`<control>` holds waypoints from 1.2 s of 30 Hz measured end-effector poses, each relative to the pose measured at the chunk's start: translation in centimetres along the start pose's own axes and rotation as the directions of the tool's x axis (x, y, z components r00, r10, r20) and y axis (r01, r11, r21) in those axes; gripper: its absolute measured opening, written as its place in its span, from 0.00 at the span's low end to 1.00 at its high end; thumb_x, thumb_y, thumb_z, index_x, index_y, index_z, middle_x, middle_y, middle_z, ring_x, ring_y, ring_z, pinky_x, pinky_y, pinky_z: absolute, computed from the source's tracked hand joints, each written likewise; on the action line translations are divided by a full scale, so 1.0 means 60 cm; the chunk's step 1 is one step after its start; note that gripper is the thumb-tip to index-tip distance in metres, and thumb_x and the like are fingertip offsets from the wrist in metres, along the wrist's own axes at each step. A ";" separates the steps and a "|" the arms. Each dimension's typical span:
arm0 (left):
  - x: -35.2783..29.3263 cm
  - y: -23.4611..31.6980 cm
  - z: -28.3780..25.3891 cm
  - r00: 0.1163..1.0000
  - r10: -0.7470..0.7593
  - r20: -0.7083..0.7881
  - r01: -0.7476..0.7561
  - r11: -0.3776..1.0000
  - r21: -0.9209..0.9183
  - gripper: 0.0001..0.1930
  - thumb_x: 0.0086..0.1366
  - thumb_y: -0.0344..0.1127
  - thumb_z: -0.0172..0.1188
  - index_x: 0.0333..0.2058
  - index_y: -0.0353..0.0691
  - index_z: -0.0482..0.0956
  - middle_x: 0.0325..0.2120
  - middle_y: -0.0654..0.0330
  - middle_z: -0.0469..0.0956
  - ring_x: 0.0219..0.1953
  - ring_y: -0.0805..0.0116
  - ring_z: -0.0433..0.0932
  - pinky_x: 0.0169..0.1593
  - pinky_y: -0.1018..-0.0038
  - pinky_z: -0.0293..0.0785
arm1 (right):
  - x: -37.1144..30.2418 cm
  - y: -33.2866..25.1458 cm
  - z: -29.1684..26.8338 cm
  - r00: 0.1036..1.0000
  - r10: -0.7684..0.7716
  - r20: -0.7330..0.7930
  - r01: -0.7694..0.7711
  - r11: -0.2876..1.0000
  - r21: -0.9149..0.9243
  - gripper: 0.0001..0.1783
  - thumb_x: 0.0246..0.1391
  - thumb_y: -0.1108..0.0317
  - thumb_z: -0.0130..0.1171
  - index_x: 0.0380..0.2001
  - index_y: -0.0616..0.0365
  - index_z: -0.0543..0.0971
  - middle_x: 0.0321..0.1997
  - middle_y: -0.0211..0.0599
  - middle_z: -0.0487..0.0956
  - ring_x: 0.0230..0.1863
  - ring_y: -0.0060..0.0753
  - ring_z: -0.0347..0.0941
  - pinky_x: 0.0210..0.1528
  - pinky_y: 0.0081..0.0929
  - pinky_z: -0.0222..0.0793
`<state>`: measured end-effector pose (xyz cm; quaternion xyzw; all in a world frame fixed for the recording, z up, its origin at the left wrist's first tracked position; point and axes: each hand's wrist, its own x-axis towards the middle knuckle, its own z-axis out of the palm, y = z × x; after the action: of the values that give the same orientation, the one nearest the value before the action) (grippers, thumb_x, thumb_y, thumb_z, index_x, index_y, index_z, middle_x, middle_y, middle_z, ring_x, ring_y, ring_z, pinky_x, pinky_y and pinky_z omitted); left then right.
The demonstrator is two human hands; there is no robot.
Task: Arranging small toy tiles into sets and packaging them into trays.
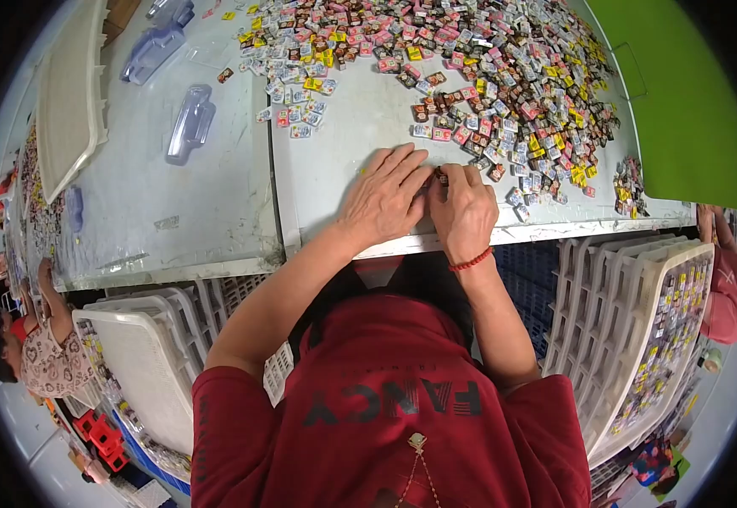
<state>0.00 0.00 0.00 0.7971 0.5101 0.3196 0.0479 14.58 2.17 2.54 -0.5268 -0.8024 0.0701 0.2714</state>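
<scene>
My left hand (pixel 389 196) is bent over the near part of the white worktable (pixel 334 182), back upward, its fingers angled toward my right hand. Its palm and whatever lies beneath it are hidden; a speck of yellow shows at its outer edge. My right hand (pixel 466 207), with a red bead bracelet at the wrist, is closed, fingertips curled down. A small dark brown block-shaped piece (pixel 442 178) sits at its thumb and forefinger. The two hands nearly touch. Beyond them spreads a heap of similar small pieces (pixel 546 102) in pink, brown, white and yellow.
Clear plastic trays (pixel 190 124) lie left of a dark table seam. A whitish crate (pixel 72 102) stands at far left, a green panel (pixel 690 102) at right. Below the table edge are stacked crates (pixel 639 339). Other people (pixel 42 339) work at both sides.
</scene>
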 end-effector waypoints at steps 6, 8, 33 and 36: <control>0.003 0.001 0.005 0.997 0.014 -0.076 -0.015 1.000 -0.013 0.16 0.52 0.30 0.58 0.41 0.34 0.76 0.46 0.52 0.73 0.52 0.54 0.70 0.55 0.63 0.65 | -0.001 0.004 0.006 1.000 -0.007 -0.031 0.006 0.999 -0.034 0.08 0.43 0.73 0.62 0.31 0.56 0.77 0.30 0.39 0.77 0.25 0.47 0.72 0.29 0.36 0.68; 0.003 0.001 0.004 0.997 0.017 -0.074 -0.018 1.000 -0.020 0.15 0.52 0.29 0.58 0.40 0.33 0.77 0.46 0.52 0.74 0.52 0.54 0.70 0.54 0.63 0.66 | -0.003 0.004 0.010 0.998 0.011 -0.057 -0.013 1.000 -0.023 0.08 0.43 0.73 0.62 0.31 0.57 0.77 0.29 0.40 0.76 0.25 0.48 0.73 0.28 0.37 0.69; 0.011 -0.022 -0.025 0.912 -0.402 0.086 0.383 0.756 -0.531 0.21 0.70 0.41 0.40 0.54 0.33 0.65 0.54 0.47 0.69 0.58 0.54 0.66 0.60 0.65 0.59 | -0.032 0.018 -0.018 0.998 -0.045 -0.043 0.056 0.946 0.321 0.14 0.52 0.76 0.59 0.44 0.62 0.77 0.31 0.45 0.76 0.28 0.42 0.74 0.31 0.36 0.70; 0.015 -0.038 -0.081 0.894 -0.447 -0.040 0.344 0.739 -0.580 0.22 0.73 0.44 0.34 0.56 0.35 0.64 0.52 0.50 0.73 0.58 0.57 0.68 0.61 0.68 0.59 | -0.036 -0.010 -0.030 0.985 -0.173 -0.021 0.172 0.945 0.278 0.16 0.47 0.76 0.63 0.42 0.60 0.78 0.36 0.43 0.77 0.35 0.44 0.74 0.37 0.36 0.70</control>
<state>-4.26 0.62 3.33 0.5890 0.5542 0.5060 0.2999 15.65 -0.30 3.53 -0.4109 -0.8282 0.1593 0.3462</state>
